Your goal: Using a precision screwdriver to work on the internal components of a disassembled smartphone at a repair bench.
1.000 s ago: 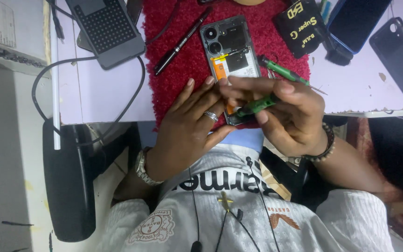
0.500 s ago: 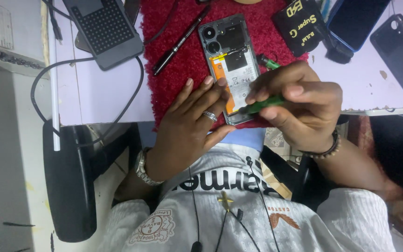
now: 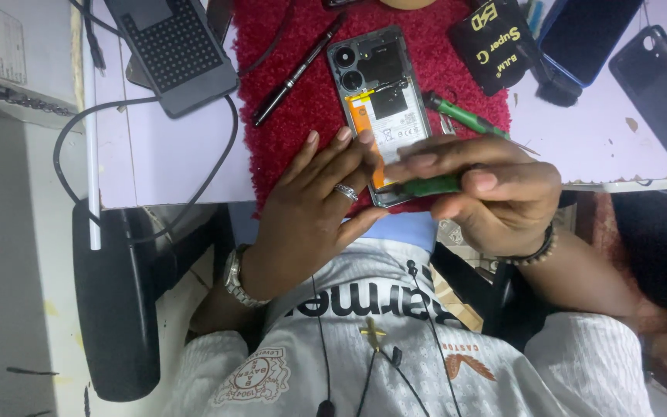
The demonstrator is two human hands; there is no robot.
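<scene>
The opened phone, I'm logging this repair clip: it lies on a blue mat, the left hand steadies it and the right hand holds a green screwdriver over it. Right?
Not quite: the mat is red, not blue, as the head view shows. The rest holds: the opened phone lies on it, the left hand steadies it and the right hand holds a green screwdriver over it.

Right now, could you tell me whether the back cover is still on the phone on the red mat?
No, the phone lies open on the red mat, its orange-labelled battery and inner parts exposed.
</scene>
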